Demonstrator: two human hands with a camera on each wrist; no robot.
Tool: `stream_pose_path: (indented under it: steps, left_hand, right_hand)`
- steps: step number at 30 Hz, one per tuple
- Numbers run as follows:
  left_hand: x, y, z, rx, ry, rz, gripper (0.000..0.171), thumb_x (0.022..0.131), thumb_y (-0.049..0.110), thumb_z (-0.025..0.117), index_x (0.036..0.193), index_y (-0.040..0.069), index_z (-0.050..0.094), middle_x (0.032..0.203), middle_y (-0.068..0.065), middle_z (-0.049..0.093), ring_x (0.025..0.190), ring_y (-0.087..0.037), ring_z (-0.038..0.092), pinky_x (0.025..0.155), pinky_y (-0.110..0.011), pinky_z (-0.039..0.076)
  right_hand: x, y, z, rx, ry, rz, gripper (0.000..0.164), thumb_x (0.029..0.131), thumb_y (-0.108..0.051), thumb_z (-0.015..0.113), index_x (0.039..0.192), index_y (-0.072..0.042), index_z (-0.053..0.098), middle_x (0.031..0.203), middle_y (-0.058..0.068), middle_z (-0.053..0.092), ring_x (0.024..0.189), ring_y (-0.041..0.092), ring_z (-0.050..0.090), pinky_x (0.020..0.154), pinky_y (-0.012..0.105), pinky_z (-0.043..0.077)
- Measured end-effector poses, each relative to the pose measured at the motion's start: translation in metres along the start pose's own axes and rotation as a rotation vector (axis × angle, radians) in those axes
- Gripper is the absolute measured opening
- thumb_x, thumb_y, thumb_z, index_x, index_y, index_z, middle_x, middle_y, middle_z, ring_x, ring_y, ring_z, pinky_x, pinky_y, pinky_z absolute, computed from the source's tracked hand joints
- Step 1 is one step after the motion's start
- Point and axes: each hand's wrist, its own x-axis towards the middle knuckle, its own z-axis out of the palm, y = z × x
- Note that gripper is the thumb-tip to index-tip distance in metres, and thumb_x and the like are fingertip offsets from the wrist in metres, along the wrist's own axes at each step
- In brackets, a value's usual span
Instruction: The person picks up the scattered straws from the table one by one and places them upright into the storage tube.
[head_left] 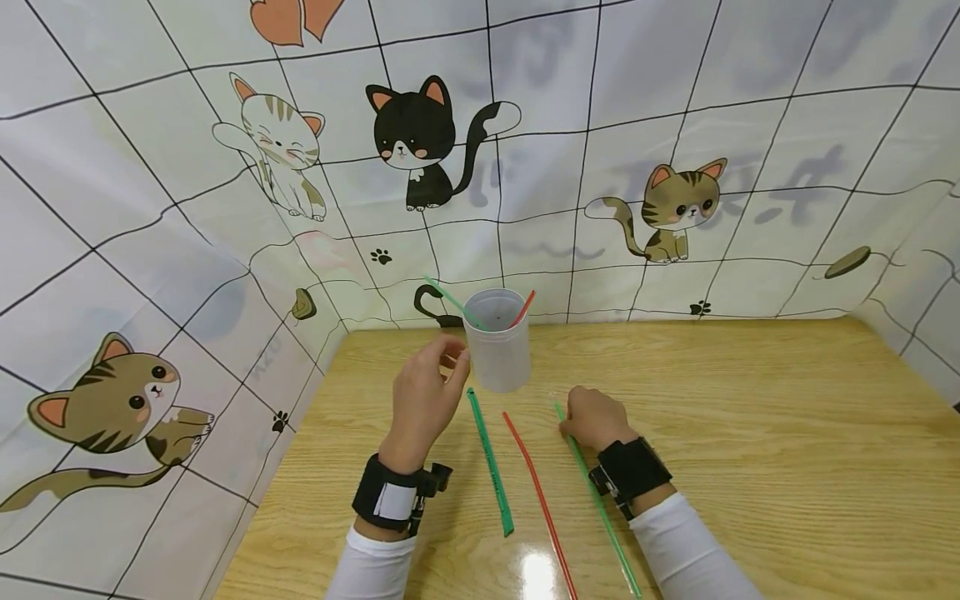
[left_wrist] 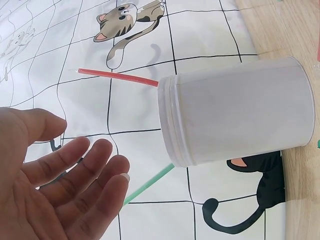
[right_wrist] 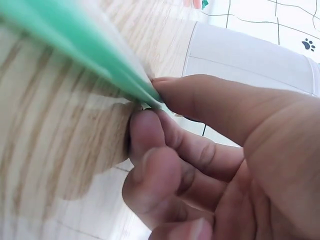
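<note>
A translucent plastic cup (head_left: 501, 358) stands upright at the back of the table, with a red straw (left_wrist: 117, 76) and a light green straw (left_wrist: 148, 185) poking out of its mouth. My left hand (head_left: 427, 396) hovers at the cup's left side, fingers loosely bent and holding nothing. On the right, my right hand (head_left: 596, 419) pinches the far end of another light green straw (head_left: 600, 504) between thumb and fingertips, close over the table. This straw (right_wrist: 85, 55) appears to have a thin clear wrapper. Between the hands lie a red straw (head_left: 537, 483) and a dark green paper-wrapped straw (head_left: 490, 462).
The wood-grain table (head_left: 787, 450) ends at a cat-print backdrop (head_left: 555, 192) directly behind the cup. More of the backdrop rises along the left side. Black straps with small cameras sit on both wrists over white sleeves.
</note>
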Motion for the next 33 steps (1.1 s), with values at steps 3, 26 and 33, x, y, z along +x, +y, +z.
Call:
stream_pose_path:
  steps: [3, 26, 33]
  left_hand:
    - [0.000, 0.000, 0.000, 0.002, -0.006, -0.001, 0.015, 0.096, 0.025, 0.059, 0.103, 0.015, 0.068, 0.096, -0.002, 0.072, 0.084, -0.017, 0.068, 0.065, -0.031, 0.054]
    - [-0.001, 0.002, 0.002, -0.004, -0.069, 0.005, 0.019, 0.096, 0.028, 0.059, 0.104, 0.015, 0.070, 0.097, -0.002, 0.072, 0.086, -0.016, 0.067, 0.066, -0.029, 0.053]
    - [-0.003, 0.006, 0.007, -0.018, -0.118, 0.029, 0.018, 0.096, 0.027, 0.059, 0.103, 0.014, 0.069, 0.098, -0.002, 0.072, 0.087, -0.017, 0.067, 0.067, -0.028, 0.054]
  right_hand:
    - [0.000, -0.001, -0.001, 0.017, -0.012, 0.004, 0.034, 0.082, -0.012, 0.071, 0.057, -0.015, 0.048, 0.049, -0.004, 0.035, 0.045, 0.011, 0.029, 0.044, 0.024, 0.024]
    - [-0.005, -0.001, -0.039, 0.451, 0.069, -0.081, 0.016, 0.097, -0.011, 0.052, 0.101, 0.003, 0.060, 0.082, 0.021, 0.070, 0.057, 0.026, 0.063, 0.055, 0.029, 0.052]
    - [-0.017, -0.018, -0.060, 0.641, 0.287, -0.129, 0.021, 0.099, -0.015, 0.052, 0.110, 0.002, 0.058, 0.086, 0.020, 0.071, 0.064, 0.024, 0.068, 0.061, 0.027, 0.057]
